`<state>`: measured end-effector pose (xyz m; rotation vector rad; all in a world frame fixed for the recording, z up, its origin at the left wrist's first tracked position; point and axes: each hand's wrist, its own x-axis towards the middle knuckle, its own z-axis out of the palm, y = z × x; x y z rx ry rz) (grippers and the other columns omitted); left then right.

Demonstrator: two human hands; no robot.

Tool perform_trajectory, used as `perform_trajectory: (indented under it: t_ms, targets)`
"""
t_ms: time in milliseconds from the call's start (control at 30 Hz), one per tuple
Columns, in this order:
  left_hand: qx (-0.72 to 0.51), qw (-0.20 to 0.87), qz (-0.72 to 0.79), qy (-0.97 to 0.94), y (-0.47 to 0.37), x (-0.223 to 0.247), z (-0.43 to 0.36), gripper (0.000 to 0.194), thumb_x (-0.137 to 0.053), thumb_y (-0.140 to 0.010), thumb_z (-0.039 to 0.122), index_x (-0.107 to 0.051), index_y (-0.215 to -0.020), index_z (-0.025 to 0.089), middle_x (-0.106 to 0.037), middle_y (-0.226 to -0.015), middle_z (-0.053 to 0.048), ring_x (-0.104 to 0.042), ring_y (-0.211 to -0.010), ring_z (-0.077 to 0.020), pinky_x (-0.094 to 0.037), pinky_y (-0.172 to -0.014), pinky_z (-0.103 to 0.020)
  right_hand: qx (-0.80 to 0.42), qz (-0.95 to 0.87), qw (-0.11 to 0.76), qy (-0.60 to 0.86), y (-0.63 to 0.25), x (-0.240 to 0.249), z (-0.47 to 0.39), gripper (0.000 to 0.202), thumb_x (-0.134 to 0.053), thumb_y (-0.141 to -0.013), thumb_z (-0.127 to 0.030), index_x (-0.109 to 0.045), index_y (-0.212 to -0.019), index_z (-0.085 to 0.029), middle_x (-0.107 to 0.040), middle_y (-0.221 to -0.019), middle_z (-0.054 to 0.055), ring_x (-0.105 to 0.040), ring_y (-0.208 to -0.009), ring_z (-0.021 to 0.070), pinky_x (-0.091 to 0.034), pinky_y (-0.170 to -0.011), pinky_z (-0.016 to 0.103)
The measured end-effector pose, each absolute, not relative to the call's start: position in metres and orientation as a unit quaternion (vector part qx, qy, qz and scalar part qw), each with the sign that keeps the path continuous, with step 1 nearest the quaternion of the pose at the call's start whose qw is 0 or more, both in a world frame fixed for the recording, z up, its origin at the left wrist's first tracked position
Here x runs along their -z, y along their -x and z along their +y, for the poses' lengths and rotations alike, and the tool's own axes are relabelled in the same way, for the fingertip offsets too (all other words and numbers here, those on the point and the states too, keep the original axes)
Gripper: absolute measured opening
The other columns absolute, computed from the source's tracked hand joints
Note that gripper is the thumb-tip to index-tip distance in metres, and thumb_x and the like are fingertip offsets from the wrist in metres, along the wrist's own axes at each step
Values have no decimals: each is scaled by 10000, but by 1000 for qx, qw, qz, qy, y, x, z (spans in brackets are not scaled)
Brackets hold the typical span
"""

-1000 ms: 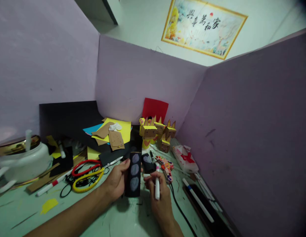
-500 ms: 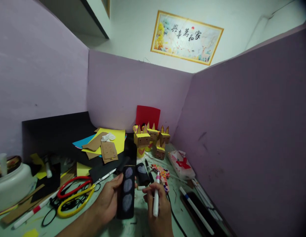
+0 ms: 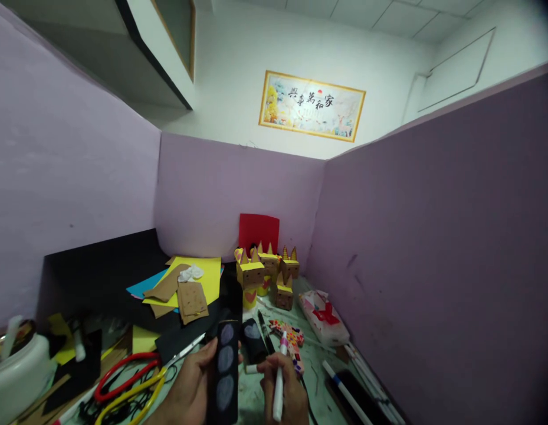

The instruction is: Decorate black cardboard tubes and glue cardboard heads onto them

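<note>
My left hand (image 3: pixel 192 378) is closed around a black paper tube (image 3: pixel 226 378), held upright. Three pale chalky ovals run down its front. In my right hand (image 3: pixel 289 386) is a white marker (image 3: pixel 278 395) with a pink band, its pink end pointing up and away from me. The marker is beside the tube, apart from it. A small white cap-like piece (image 3: pixel 251 369) shows by my right fingertips; whether they touch it I cannot tell. Just beyond lies a second black tube (image 3: pixel 253 342) with a pale heart, and a black pen (image 3: pixel 265 333) rests next to it.
Several cardboard box-headed figures (image 3: pixel 250 276) stand at the back before a red sheet (image 3: pixel 258 231). Left are yellow paper (image 3: pixel 212 277), red-and-yellow-handled scissors (image 3: pixel 127 378) and a white pot (image 3: pixel 19 372). A tissue pack (image 3: pixel 323 319) and a blue-banded marker (image 3: pixel 344 389) sit right. Purple partitions (image 3: pixel 238 183) enclose the desk.
The view has tilted upward, so the desk and both hands appear lower in the picture. Both hands keep their grip on the tube and the marker.
</note>
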<state>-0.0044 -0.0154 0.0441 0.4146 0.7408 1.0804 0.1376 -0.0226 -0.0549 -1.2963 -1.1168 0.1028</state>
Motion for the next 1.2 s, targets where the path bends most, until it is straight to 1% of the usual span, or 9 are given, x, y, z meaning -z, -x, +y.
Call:
perform_trajectory:
  t_ms: [167, 267, 400, 567, 667, 733, 967, 1133, 1200]
  targets:
    - [-499, 774, 328, -212, 6, -41, -15, 191, -574, -811, 217, -609, -967, 112, -698, -651, -76, -678, -629, -231, -508, -558, -317, -48, -515, 657, 548, -141, 49, -26, 258, -418, -877, -447, -572, -858, -241, -700, -657, 34, -634, -488, 190, -500, -498, 267]
    - [-493, 779, 323, -216, 7, -40, -15, 165, -542, -830, 213, -610, -937, 106, -698, -656, -83, -666, -600, -207, -488, -536, -290, -46, -546, 649, 529, -144, 44, -32, 181, -453, -877, -375, -557, -874, -227, -705, -693, 39, -647, -537, 190, -495, -506, 262]
    - [-488, 782, 319, -221, 10, -37, -12, 164, -529, -837, 233, -620, -892, 107, -690, -634, -79, -631, -519, -178, -452, -482, -264, -68, -568, 627, 528, -148, 40, -36, 132, -487, -868, -326, -554, -892, -216, -711, -724, 38, -651, -555, 183, -500, -520, 258]
    - [-494, 783, 318, -204, 14, -32, -8, 170, -503, -845, 232, -617, -856, 107, -681, -608, -82, -648, -548, -205, -476, -513, -292, -57, -590, 611, 525, -149, 37, -40, 107, -481, -872, -298, -548, -902, -220, -706, -750, 36, -664, -601, 177, -522, -562, 265]
    - [-487, 790, 324, -184, 14, -30, -5, 188, -501, -840, 231, -621, -897, 98, -680, -608, -84, -657, -572, -218, -489, -537, -309, -56, -581, 628, 515, -147, 31, -43, 137, -466, -881, -310, -553, -937, -220, -704, -735, 27, -643, -548, 155, -522, -532, 254]
    - [-481, 795, 327, -172, 13, -27, -4, 204, -499, -836, 230, -621, -929, 96, -682, -618, -86, -659, -583, -223, -489, -544, -314, -79, -568, 633, 520, -145, 27, -46, 164, -455, -886, -322, -555, -957, -213, -705, -716, 26, -637, -520, 148, -522, -506, 249]
    - [-442, 816, 336, -161, 13, -13, 2, 247, -494, -845, 317, -619, -799, 110, -667, -598, -84, -610, -504, -189, -443, -486, -280, -127, -557, 619, 540, -145, 23, -52, 180, -501, -866, -342, -581, -938, -198, -709, -746, 42, -654, -555, 156, -542, -535, 269]
    - [-447, 817, 326, -160, 12, -17, -1, 217, -489, -842, 290, -612, -795, 117, -667, -624, -87, -637, -573, -202, -450, -514, -280, -162, -543, 622, 541, -146, 24, -58, 345, -514, -866, -389, -580, -1127, -172, -706, -676, 26, -636, -521, 148, -535, -520, 259]
    - [-446, 819, 321, -163, 11, -18, -4, 204, -493, -838, 285, -608, -800, 121, -667, -638, -88, -646, -602, -210, -453, -524, -282, -200, -514, 654, 517, -146, 18, -59, 405, -560, -832, -436, -602, -1120, -153, -697, -665, 26, -622, -517, 146, -537, -530, 271]
